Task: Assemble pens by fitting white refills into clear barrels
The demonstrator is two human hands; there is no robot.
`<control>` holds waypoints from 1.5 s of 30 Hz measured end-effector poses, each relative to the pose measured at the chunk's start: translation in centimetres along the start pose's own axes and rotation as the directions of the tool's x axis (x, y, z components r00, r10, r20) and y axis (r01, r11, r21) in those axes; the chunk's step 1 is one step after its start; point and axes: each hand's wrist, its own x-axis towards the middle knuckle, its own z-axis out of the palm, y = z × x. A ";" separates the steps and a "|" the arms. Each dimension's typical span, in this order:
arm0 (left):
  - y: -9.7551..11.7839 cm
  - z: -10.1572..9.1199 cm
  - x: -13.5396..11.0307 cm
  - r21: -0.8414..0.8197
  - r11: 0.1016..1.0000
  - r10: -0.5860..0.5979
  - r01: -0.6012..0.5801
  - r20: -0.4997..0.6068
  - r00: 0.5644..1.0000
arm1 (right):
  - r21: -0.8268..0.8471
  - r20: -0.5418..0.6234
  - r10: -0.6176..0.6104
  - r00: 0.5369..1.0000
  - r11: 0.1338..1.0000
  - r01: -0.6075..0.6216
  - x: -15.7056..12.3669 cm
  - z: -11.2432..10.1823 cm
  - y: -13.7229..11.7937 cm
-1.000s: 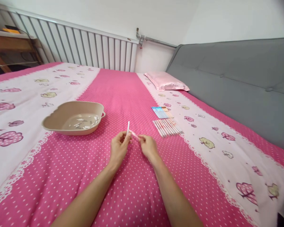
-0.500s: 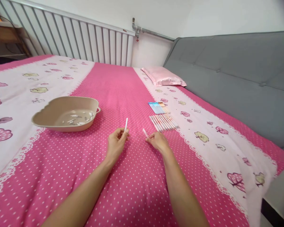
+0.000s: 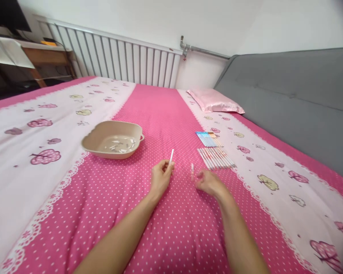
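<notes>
My left hand (image 3: 161, 177) is closed around a slim white pen-like stick (image 3: 171, 156), which points upward from between thumb and fingers. Just left of my right hand (image 3: 207, 182) is a short, pale, partly see-through piece like a pen part (image 3: 192, 170). The right fingertips are smeared by motion, so whether they touch this piece is unclear. Beyond the right hand lies a row of white pens with reddish markings (image 3: 216, 158). Behind it is a second row of pens, blue ones (image 3: 205, 139) beside orange-brown ones (image 3: 216, 139).
A beige basin (image 3: 112, 127) stands to the left, with several small white pieces (image 3: 120, 146) inside. Everything rests on a pink dotted bedspread (image 3: 157, 110). A pink pillow (image 3: 217, 101) lies near the grey headboard (image 3: 286, 80); a white radiator (image 3: 117, 57) lines the wall.
The view has swung left, so things appear farther right. The pale piece by my right hand was tilted at the fingertips and now stands straighter, slightly apart. My left hand keeps the white stick.
</notes>
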 end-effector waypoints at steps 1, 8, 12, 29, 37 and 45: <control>-0.2 0.0 0.0 0.001 1.000 -0.003 0.003 -0.012 1.000 | 0.012 0.015 -0.014 1.000 1.000 0.014 -0.5 -0.6 0.1; -1.1 0.1 -0.3 0.003 1.000 -0.019 0.019 -0.023 1.000 | 0.094 -0.144 -0.213 0.966 0.969 0.228 -1.9 -3.4 -4.6; -1.1 -0.3 -0.1 0.032 0.999 -0.004 0.006 -0.051 0.999 | 0.169 -0.371 -0.456 0.809 0.823 0.542 -1.5 -4.6 -14.1; -3.1 -0.6 0.7 0.054 0.997 -0.054 0.052 0.033 0.998 | -0.084 0.164 0.062 0.984 0.995 -0.049 -11.1 -1.2 5.8; -0.7 -4.6 -5.4 0.045 0.998 0.043 -0.043 -0.017 0.999 | -0.050 0.158 0.068 0.985 0.997 -0.061 -11.9 -0.5 5.3; 0.4 -12.2 -11.4 0.221 0.973 0.101 -0.069 -0.137 0.986 | -0.023 0.090 0.052 0.995 0.998 -0.050 -11.4 0.2 5.9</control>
